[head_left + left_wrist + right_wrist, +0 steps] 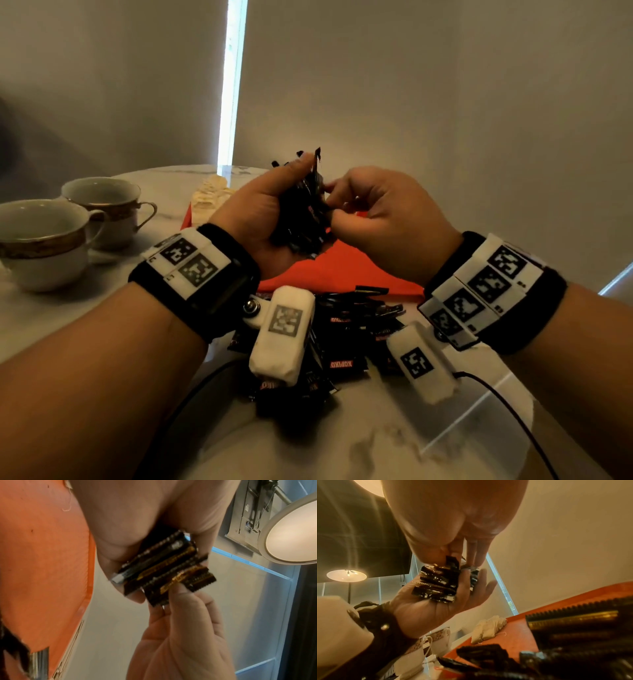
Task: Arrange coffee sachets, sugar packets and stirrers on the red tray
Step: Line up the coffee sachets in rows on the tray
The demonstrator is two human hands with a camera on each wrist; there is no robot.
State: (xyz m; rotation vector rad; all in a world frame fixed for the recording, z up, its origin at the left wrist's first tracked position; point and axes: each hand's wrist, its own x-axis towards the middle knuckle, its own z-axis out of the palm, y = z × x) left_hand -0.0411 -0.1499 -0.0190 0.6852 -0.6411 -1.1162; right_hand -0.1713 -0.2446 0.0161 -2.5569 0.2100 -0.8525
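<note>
Lying nearest on the marble table [394, 455], a loose pile of black coffee sachets [346, 346] points every way. Above the red tray [342, 270], the left hand [260, 212] grips a bundle of sachets [305, 212], long axes upright. The right hand [380, 212] pinches one sachet's edge. Beyond sit pale packets [209, 195] and two cups [44, 240].

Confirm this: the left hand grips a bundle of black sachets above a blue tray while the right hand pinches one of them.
Wrong on one point: the tray is red, not blue, as the head view shows. The left hand does grip the bundle of black sachets above it while the right hand pinches one.
</note>
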